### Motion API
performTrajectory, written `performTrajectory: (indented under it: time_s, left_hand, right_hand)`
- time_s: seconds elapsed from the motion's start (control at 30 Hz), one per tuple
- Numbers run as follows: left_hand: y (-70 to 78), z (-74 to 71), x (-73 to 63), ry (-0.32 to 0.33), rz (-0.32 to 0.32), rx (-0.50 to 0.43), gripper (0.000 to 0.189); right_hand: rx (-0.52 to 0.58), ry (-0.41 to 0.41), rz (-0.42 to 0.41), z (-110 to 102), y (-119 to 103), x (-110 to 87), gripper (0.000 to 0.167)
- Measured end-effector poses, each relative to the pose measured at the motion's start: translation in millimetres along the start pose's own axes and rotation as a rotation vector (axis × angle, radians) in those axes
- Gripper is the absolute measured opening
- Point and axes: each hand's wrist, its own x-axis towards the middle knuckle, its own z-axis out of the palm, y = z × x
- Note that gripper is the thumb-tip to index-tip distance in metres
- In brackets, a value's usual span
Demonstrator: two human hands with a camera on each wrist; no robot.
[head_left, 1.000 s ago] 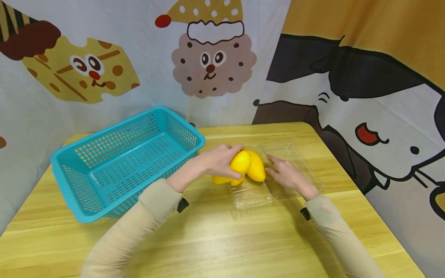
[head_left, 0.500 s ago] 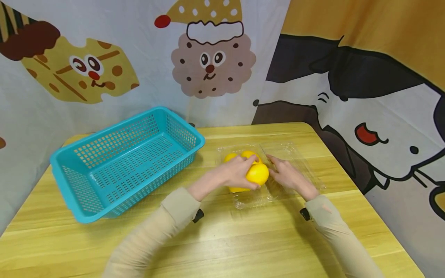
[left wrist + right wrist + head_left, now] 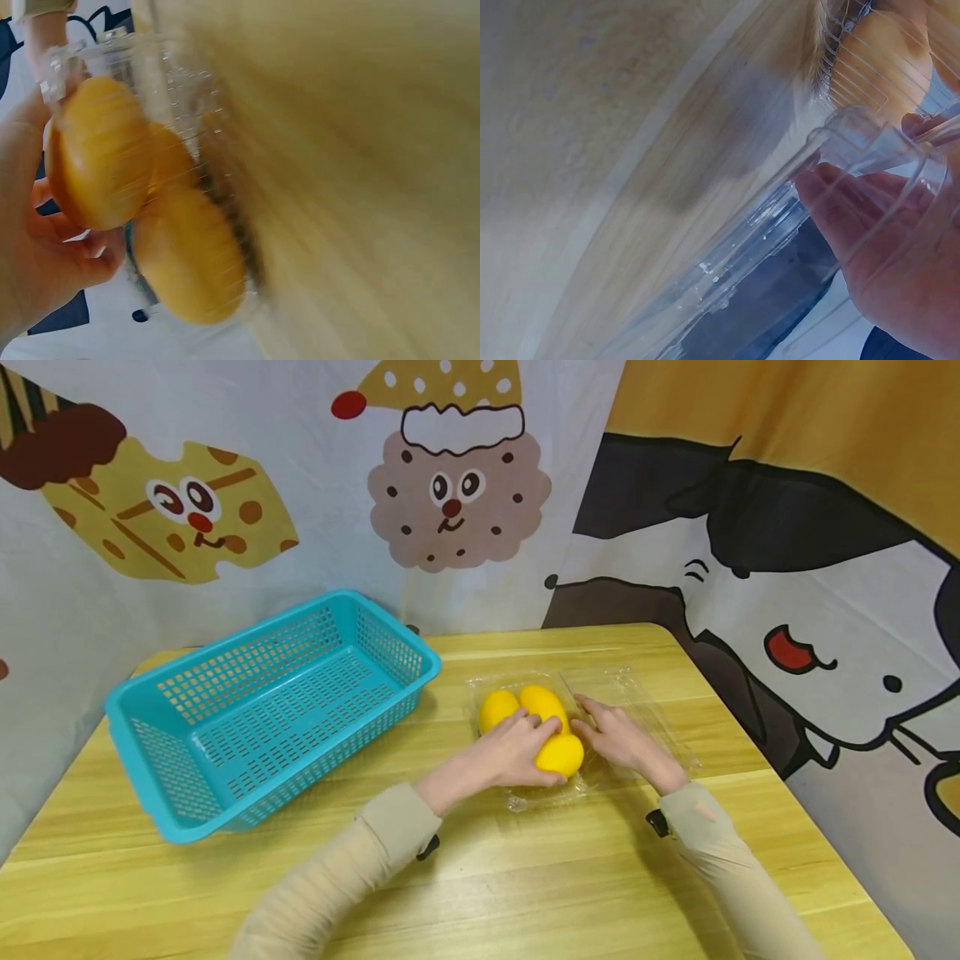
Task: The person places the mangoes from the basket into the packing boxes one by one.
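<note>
A clear plastic clamshell box (image 3: 542,795) lies unfolded on the table, its lid (image 3: 660,727) to the right. In its left half sit yellow mangoes: one mango (image 3: 498,708) at the back left and another mango (image 3: 542,700) beside it. My left hand (image 3: 517,752) holds a third mango (image 3: 562,756) at the front of that half, thumb on the near side and fingers over the far side. In the left wrist view this mango (image 3: 105,154) is beside the palm. My right hand (image 3: 624,739) rests at the hinge side of the lid, fingers extended against the plastic (image 3: 855,142).
A blue perforated basket (image 3: 431,665) stands at the left of the wooden table (image 3: 487,877), with no fruit visible inside. A cloth with cartoon prints (image 3: 457,502) hangs behind the table and along its right side.
My left hand has carried the mango rightward and toward me, from the box's left edge to its front. The two mangoes behind are uncovered now. My right hand stays where it was.
</note>
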Motion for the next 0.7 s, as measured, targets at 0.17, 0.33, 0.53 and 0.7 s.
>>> performTrajectory:
  time_s: [0.17, 0.33, 0.53, 0.7]
  left_hand:
    - [0.0, 11.4, -4.3, 0.084, 0.015, 0.029, 0.061]
    - [-0.7, 21.1, -7.2, 0.138, 0.033, 0.048, 0.056]
    - [-5.0, 22.5, -10.7, 0.204, 0.034, 0.025, 0.041]
    - [-11.9, 21.6, -18.0, 0.237, 0.021, -0.007, 0.030]
  right_hand:
    - [0.001, 0.002, -0.007, 0.4, 1.4, 0.2, 0.055]
    - [0.008, 0.004, -0.011, 0.0, 0.9, -0.6, 0.056]
    - [0.006, 0.016, -0.019, 0.4, 0.9, -0.9, 0.056]
    - [0.026, 0.041, -0.034, -1.7, 4.5, -0.3, 0.055]
